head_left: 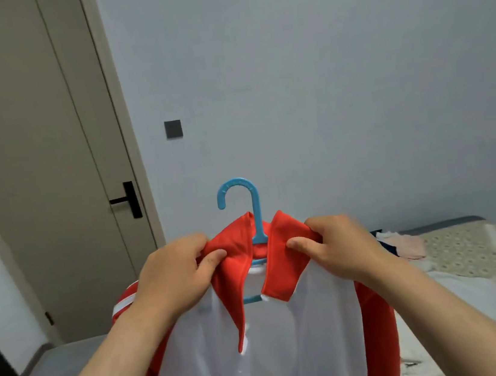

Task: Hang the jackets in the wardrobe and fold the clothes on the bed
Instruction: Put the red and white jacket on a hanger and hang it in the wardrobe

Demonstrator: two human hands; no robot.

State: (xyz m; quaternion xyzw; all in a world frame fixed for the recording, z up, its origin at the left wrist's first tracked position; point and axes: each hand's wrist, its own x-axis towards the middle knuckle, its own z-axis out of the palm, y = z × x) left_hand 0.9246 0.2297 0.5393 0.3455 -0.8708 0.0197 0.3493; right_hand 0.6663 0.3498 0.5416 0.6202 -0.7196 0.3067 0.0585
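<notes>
Both hands: left hand [175, 270], right hand [339, 245] pinch red collar of jacket [261, 344] on blue hanger [252, 206].

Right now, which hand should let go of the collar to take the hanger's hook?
Probably right hand: its thumb lies nearer the blue hanger stem than the left hand; both grip the red collar.
</notes>
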